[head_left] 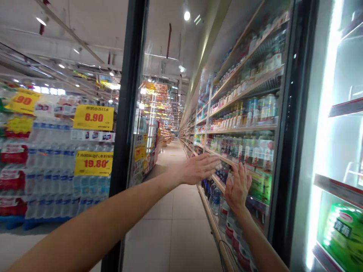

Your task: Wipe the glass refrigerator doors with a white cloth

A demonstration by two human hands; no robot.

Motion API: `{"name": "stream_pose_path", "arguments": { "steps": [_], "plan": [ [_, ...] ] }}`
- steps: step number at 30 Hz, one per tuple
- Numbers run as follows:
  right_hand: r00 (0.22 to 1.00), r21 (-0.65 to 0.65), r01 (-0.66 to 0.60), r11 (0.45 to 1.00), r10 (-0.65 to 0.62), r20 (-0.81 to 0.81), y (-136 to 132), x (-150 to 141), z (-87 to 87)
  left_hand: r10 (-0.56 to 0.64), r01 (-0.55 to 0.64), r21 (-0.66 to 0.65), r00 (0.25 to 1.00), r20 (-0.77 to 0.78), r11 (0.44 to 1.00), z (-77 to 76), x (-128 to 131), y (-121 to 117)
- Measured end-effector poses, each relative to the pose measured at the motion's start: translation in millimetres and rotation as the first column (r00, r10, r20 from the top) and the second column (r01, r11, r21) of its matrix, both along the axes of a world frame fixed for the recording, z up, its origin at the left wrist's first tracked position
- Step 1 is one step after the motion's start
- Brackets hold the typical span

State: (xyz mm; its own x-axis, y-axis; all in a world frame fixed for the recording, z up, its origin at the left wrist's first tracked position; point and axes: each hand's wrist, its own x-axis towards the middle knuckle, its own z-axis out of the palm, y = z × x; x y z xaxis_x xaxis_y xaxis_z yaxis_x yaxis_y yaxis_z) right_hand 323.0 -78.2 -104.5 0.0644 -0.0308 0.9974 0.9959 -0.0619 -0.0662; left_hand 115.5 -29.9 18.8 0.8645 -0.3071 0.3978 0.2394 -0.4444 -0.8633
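A tall glass door [172, 204] with a black frame stands swung out in front of me. My left hand [200, 168] reaches across from the lower left, its fingers stretched out flat and pointing right, slightly blurred. To its right, my right hand [238, 185] is raised with the fingers spread upward. Both hands are at the glass panel, and nothing shows in either one. Whether the palms press on the glass or hover just before it, I cannot tell. Shelves of bottled drinks [255, 149] appear behind the hands in the glass area.
At the right edge is a lit cooler interior with shelf rails [337, 189] and a green package [344, 234]. The door's black edge [126, 113] stands at left. Beyond it, stacked bottled water [48, 177] carries yellow price signs [93, 117]. A tiled aisle [170, 158] runs ahead.
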Motion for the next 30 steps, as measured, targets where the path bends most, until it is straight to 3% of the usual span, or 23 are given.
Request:
{"name": "stream_pose_path", "arguments": {
  "steps": [2,4,6,7,9,11,13,14,16,19,22,25,27,30],
  "plan": [
    [1.0,0.001,-0.002,1.0,0.002,-0.005,-1.3,-0.5,0.8,-0.012,0.013,0.01,1.0,-0.019,1.0,5.9,2.4,0.4],
    [1.0,0.004,-0.007,1.0,0.007,-0.011,-2.8,-0.9,1.9,0.031,-0.015,-0.068,0.97,0.242,0.998,24.6,1.0,0.0],
    [1.0,0.011,-0.011,1.0,0.011,-0.012,-3.7,-0.5,2.5,0.09,-0.013,-0.156,0.863,0.497,0.988,40.1,-1.3,-1.0],
    [1.0,0.014,-0.012,1.0,0.012,-0.01,-3.8,-0.1,2.4,0.104,-0.008,-0.175,0.832,0.545,0.985,42.0,-1.6,-1.4],
    [1.0,0.019,-0.008,1.0,0.008,-0.005,-3.2,1.3,1.2,0.076,-0.009,-0.147,0.885,0.46,0.989,32.4,0.5,-2.0],
    [1.0,0.019,-0.003,1.0,0.003,0.0,-2.0,3.1,-1.1,0.006,0.005,-0.06,0.982,0.188,0.998,13.4,4.8,-2.0],
    [1.0,0.014,-0.003,1.0,0.003,0.004,-1.4,4.9,-3.1,-0.037,0.036,-0.008,0.999,-0.023,0.999,0.2,9.0,-2.1],
    [1.0,0.014,-0.009,1.0,0.009,0.006,-1.7,5.3,-3.4,-0.037,0.037,-0.013,0.999,-0.029,0.999,-1.2,10.6,-2.5],
    [0.999,0.03,-0.035,0.999,0.035,0.01,-4.1,3.3,-1.3,-0.001,0.013,-0.082,0.99,0.14,0.997,5.0,12.8,-4.1],
    [0.99,0.097,-0.139,0.986,0.134,0.05,-10.2,-11.2,11.9,0.048,0.036,-0.195,0.91,0.412,0.98,17.1,17.2,-6.1],
    [0.949,0.128,-0.293,0.948,0.272,0.156,-10.5,-38.7,35.9,0.001,0.098,-0.208,0.903,0.43,0.973,10.4,24.2,-5.7],
    [0.905,0.06,-0.39,0.919,0.37,0.212,1.4,-64.7,61.5,0.023,0.115,-0.251,0.873,0.488,0.961,-5.9,24.5,-4.1],
    [0.905,-0.006,-0.379,0.925,0.372,0.206,12.3,-75.9,73.4,0.069,0.11,-0.3,0.846,0.528,0.948,-13.5,14.8,-3.0],
    [0.948,-0.063,-0.259,0.964,0.266,0.176,22.8,-88.0,80.8,0.111,0.097,-0.365,0.855,0.507,0.926,-19.9,-15.7,-0.7]
  ]
}}
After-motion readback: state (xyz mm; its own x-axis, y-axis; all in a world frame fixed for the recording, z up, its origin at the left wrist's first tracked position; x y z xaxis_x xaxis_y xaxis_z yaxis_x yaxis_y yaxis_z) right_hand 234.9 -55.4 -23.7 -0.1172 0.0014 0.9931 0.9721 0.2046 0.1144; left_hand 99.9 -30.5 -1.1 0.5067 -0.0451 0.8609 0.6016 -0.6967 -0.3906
